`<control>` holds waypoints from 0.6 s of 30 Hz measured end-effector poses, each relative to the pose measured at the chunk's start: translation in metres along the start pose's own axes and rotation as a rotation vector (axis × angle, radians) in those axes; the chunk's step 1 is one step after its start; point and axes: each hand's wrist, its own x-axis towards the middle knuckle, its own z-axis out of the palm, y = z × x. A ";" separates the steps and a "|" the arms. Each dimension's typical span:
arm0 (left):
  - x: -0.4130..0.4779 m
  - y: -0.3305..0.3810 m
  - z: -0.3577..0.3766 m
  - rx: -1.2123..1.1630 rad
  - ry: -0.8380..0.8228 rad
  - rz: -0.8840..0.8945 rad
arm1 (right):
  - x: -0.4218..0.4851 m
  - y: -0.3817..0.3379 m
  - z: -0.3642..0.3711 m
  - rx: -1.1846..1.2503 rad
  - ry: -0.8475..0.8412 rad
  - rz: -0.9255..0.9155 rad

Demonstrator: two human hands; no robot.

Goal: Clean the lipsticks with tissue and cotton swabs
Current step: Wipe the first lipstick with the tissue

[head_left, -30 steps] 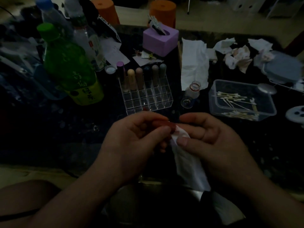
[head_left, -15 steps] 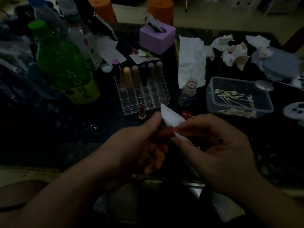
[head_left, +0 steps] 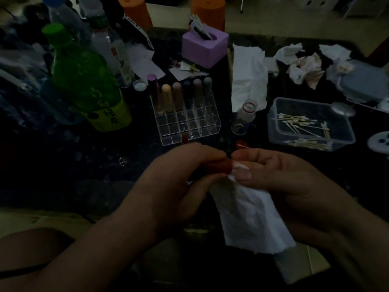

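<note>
We seem midway: our left hand [head_left: 174,184] grips a red lipstick [head_left: 219,166], our right hand [head_left: 282,182] pinches tissue [head_left: 248,216] against its end, and six tubes [head_left: 177,95] stand in the clear organizer [head_left: 197,128].

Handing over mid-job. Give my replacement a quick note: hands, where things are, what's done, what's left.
Left hand grips the red lipstick tube; right hand pinches the white tissue against its end.
Six lipsticks stand at the back of the clear acrylic organizer; cotton swabs lie in the clear plastic box, right.
Done: wiping under way; crumpled used tissues at back right.
Left: finish this tube, rack it; which racked ones are clean, cannot tell.
</note>
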 end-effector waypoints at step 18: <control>0.012 0.022 0.003 -0.826 -0.215 -0.915 | 0.005 0.019 0.000 -0.649 0.190 -0.487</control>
